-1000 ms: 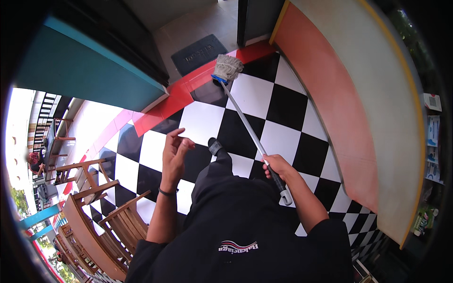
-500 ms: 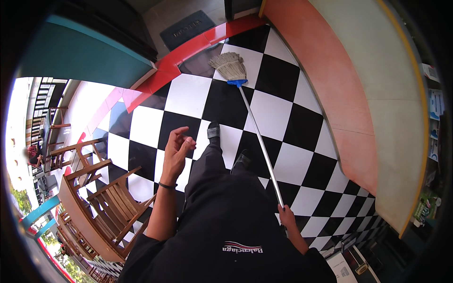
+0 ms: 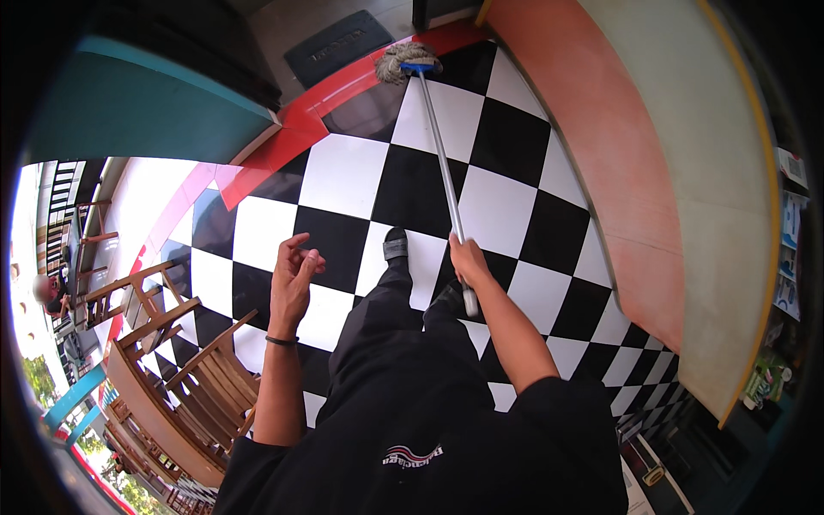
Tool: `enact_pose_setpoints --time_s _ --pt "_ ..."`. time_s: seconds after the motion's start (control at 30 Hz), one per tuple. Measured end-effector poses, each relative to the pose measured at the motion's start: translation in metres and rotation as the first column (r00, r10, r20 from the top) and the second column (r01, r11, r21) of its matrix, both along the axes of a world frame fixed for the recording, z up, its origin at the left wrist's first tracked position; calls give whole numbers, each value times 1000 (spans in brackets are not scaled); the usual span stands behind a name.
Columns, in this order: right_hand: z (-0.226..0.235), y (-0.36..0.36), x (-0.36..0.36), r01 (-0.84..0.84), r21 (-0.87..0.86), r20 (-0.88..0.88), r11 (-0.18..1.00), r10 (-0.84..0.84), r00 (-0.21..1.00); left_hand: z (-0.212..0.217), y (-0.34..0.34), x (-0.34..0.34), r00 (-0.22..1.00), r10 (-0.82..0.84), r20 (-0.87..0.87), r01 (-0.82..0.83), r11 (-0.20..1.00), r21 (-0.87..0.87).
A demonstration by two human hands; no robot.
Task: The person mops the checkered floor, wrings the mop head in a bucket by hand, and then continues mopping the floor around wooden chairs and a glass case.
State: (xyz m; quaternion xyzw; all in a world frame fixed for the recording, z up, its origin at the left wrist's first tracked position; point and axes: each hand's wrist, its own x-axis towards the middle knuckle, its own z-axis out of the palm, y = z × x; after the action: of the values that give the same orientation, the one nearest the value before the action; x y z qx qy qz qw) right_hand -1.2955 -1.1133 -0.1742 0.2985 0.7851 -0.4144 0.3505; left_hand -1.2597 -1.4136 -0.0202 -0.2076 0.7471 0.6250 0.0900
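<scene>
My right hand is wrapped round the silver handle of a mop, close to its near end. The handle slants away from me across the tiles to a blue clamp and a grey string head. That head rests at the red border strip, beside the doorway. My left hand hangs in the air over the floor with its fingers loosely curled and apart, holding nothing. A dark band circles the left wrist.
Black and white checkered tiles cover the floor. Wooden chairs and a table stand at the left. A curved pink and cream counter runs along the right. A dark doormat lies past the red strip. Another person is far left.
My right hand has moved forward, pushing the mop away from me. Its head went from the tiles to the red strip. My left hand has shifted slightly left and stays free.
</scene>
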Motion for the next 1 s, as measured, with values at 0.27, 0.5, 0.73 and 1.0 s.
enact_pose_setpoints --time_s 0.27,0.5,0.73,1.0 --pt "-8 -82 -82 68 -84 -41 994 -72 997 -5 -49 91 971 224 86 -205 960 -188" --pt "-29 -5 58 -90 12 10 996 90 996 -27 -16 172 986 165 15 -161 974 -159" --pt "-40 112 291 -86 14 75 996 84 994 -45 64 262 999 -32 10 33 993 -112" --pt "-29 221 591 -238 290 124 927 211 970 -39 99 360 955 -234 182 253 963 -89"
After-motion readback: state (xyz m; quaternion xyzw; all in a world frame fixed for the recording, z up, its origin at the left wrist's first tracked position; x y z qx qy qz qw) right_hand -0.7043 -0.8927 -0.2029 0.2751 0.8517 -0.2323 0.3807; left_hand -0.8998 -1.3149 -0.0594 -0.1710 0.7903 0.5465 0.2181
